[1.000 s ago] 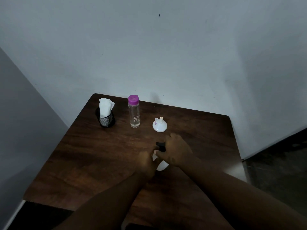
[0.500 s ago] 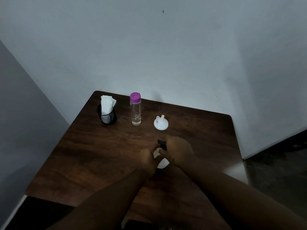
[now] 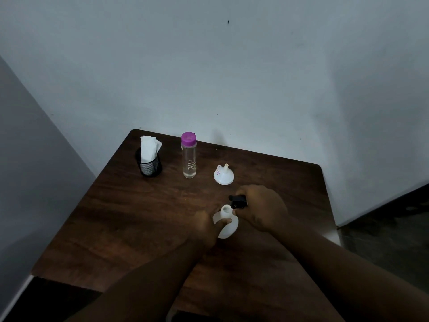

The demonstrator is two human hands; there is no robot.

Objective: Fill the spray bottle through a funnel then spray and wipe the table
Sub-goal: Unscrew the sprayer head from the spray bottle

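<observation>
- Two hands work at a dark wooden table (image 3: 139, 217), seen from above in dim light.
- The left hand (image 3: 204, 225) grips the body of a small white spray bottle (image 3: 228, 228), which stands on the table near the front middle.
- The right hand (image 3: 262, 208) has its fingers curled round the black spray head (image 3: 238, 201).
- Change: half a second ago the spray head sat on the spray bottle. Now it is off, held just behind the neck, and the open white neck shows.
- Meaning: the spray bottle looks ready to take the funnel, and filling has not begun.
- The white funnel (image 3: 223, 175) lies mouth down, spout up, just beyond the hands, with neither hand on it.
- A clear water bottle (image 3: 189, 156) with its purple cap on stands left of the funnel.
- Tissues (image 3: 149, 147) stand in a black mesh cup near the far left corner, likely for the wiping.
</observation>
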